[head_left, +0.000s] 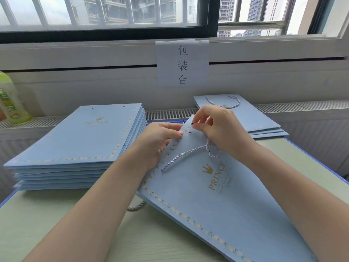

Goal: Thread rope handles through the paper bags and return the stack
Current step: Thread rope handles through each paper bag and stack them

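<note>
**Rope meets bag at the punched holes**

A flat blue bag (217, 195) lies tilted on the table (56, 233), its top edge lifted. The left hand (158, 140) grips that edge, fingers curled around it. The right hand (217, 127) pinches the rope (188, 154) tip at a hole (the rest loops loose across the bag). An unthreaded stack (75, 144) sits left; finished bags (245, 114) lie behind, right.
</note>
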`<act>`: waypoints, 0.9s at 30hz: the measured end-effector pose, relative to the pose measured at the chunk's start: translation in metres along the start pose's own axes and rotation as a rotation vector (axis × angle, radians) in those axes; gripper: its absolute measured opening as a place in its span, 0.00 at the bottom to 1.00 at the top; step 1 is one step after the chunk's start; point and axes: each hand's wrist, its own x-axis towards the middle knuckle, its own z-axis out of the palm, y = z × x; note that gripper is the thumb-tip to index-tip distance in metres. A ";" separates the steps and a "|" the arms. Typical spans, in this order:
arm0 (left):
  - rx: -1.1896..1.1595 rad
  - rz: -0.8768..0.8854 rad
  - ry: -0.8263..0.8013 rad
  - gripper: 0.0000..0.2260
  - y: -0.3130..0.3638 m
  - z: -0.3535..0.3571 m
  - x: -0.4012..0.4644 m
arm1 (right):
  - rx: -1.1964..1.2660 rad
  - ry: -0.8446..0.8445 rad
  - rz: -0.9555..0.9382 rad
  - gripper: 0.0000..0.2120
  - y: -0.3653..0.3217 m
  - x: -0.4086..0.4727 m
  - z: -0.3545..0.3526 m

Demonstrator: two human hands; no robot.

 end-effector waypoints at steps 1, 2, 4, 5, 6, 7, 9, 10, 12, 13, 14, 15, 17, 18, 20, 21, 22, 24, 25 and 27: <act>0.011 -0.004 0.005 0.11 0.000 0.000 0.000 | 0.019 -0.016 0.039 0.02 0.001 0.000 -0.003; 0.012 -0.007 0.009 0.11 0.000 0.001 -0.001 | 0.044 -0.034 0.070 0.01 0.002 0.000 -0.005; 0.003 -0.011 0.011 0.11 -0.001 0.001 -0.001 | 0.099 -0.092 0.098 0.03 0.001 0.001 -0.009; 0.003 -0.012 0.013 0.11 -0.001 0.000 -0.001 | 0.120 -0.132 0.097 0.05 0.000 0.000 -0.010; 0.005 -0.011 0.016 0.11 -0.002 0.000 -0.001 | 0.132 -0.171 0.094 0.06 -0.001 0.000 -0.010; 0.009 -0.010 0.016 0.10 -0.002 -0.001 -0.001 | 0.131 -0.201 0.084 0.07 -0.002 -0.001 -0.010; 0.012 -0.011 0.014 0.10 -0.002 -0.002 0.000 | 0.078 -0.226 0.044 0.08 -0.004 -0.003 -0.009; 0.008 -0.011 0.014 0.10 -0.002 -0.002 0.000 | 0.039 -0.227 0.022 0.09 -0.005 -0.003 -0.009; -0.011 -0.014 0.008 0.10 -0.001 -0.002 0.000 | -0.039 -0.217 -0.031 0.10 -0.007 -0.004 -0.009; -0.016 -0.014 0.004 0.10 -0.001 -0.002 0.000 | -0.084 -0.208 -0.072 0.10 -0.009 -0.004 -0.008; -0.011 -0.013 0.002 0.11 -0.001 -0.001 0.000 | -0.131 -0.198 -0.124 0.09 -0.011 -0.003 -0.007; 0.004 -0.011 -0.002 0.11 -0.001 -0.002 0.000 | -0.174 -0.193 -0.178 0.08 -0.012 -0.003 -0.006; 0.045 -0.009 -0.014 0.14 0.000 -0.002 -0.001 | -0.223 -0.193 -0.258 0.08 -0.015 -0.004 -0.003; 0.058 -0.009 -0.017 0.16 0.000 -0.003 -0.001 | -0.220 -0.191 -0.278 0.08 -0.015 -0.005 -0.002; 0.057 -0.007 -0.020 0.19 0.001 -0.005 -0.001 | -0.155 -0.164 -0.271 0.08 -0.014 -0.005 -0.002; 0.050 -0.006 -0.024 0.20 0.002 -0.006 -0.001 | -0.111 -0.146 -0.245 0.08 -0.012 -0.005 -0.003; 0.047 -0.003 -0.031 0.20 0.002 -0.007 -0.001 | -0.068 -0.130 -0.214 0.08 -0.011 -0.005 -0.004; 0.057 0.015 -0.038 0.21 0.002 -0.008 -0.001 | 0.034 -0.102 -0.149 0.08 -0.009 -0.005 -0.004; 0.063 0.029 -0.038 0.21 0.002 -0.007 -0.001 | 0.101 -0.093 -0.116 0.09 -0.010 -0.005 -0.004; 0.071 0.050 -0.049 0.20 0.002 -0.004 -0.002 | 0.215 -0.100 -0.073 0.11 -0.014 -0.007 0.000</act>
